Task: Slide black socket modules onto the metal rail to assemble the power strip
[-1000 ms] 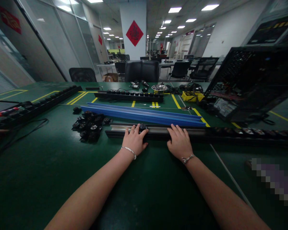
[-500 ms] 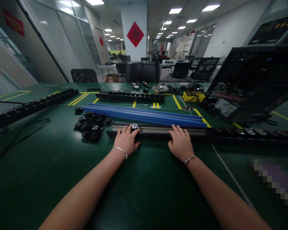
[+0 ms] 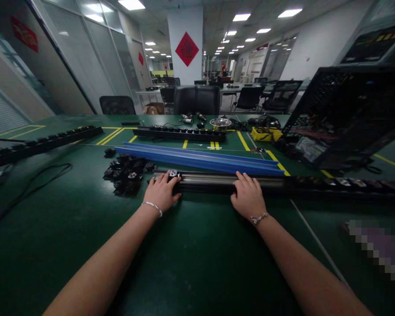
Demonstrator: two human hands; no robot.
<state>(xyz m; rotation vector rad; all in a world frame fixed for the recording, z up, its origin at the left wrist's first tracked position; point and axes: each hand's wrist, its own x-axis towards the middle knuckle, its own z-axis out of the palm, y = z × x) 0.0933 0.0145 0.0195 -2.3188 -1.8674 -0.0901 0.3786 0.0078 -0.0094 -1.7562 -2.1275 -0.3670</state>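
A long black rail [image 3: 206,180] with a metallic strip along its channel lies across the green table in front of me. My left hand [image 3: 160,193] is closed around a small black module [image 3: 175,174] with a pale mark on top, seated on the rail near its left end. The fingers go over its far side, and the thumb is on the near side. Farther right, my right hand [image 3: 249,196] grips the same rail, with fingers over the top and thumb at the front. A heap of similar black modules [image 3: 127,174] lies just left of the rail's end.
Behind the rail is a long blue channel [image 3: 197,159]. Several modules fill the rail's right part. Farther back are another black strip [image 3: 181,133], a metal bowl [image 3: 220,123] and a yellow box [image 3: 266,134]. An open black computer case [image 3: 335,114] stands right; a cable [image 3: 29,191] lies left.
My left hand has moved left along the rail, and the small black module has shifted left with it. My right hand has stayed in place on the rail.
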